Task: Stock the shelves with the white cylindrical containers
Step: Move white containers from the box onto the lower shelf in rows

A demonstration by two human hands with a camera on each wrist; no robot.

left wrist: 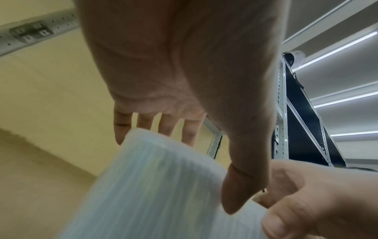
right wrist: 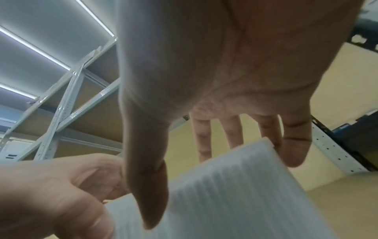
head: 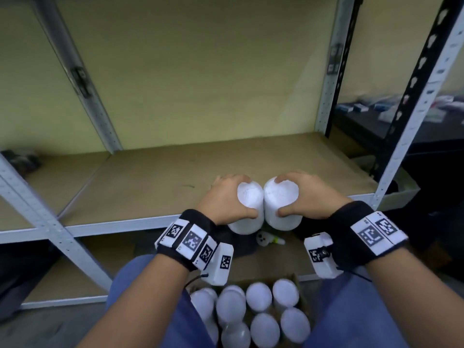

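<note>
Two white containers side by side, left container (head: 244, 209) gripped by left hand (head: 227, 199) fingers, right container (head: 282, 204) gripped by right hand (head: 305, 197) fingers

left hand (head: 227, 197): grips left white container (head: 247, 209) from above, thumb on the near side, fingers over the far edge
right hand (head: 305, 195): same grip on right white container (head: 282, 204)
containers: touching side by side, at front edge of shelf board (head: 150, 182)
box (head: 296, 278): cardboard, 6 o'clock, between the knees, packed with upright white containers (head: 258, 297)
shelf frame (head: 414, 109): grey perforated uprights, at 3 and 9 o'clock
wrists: black bands with marker tags
</note>
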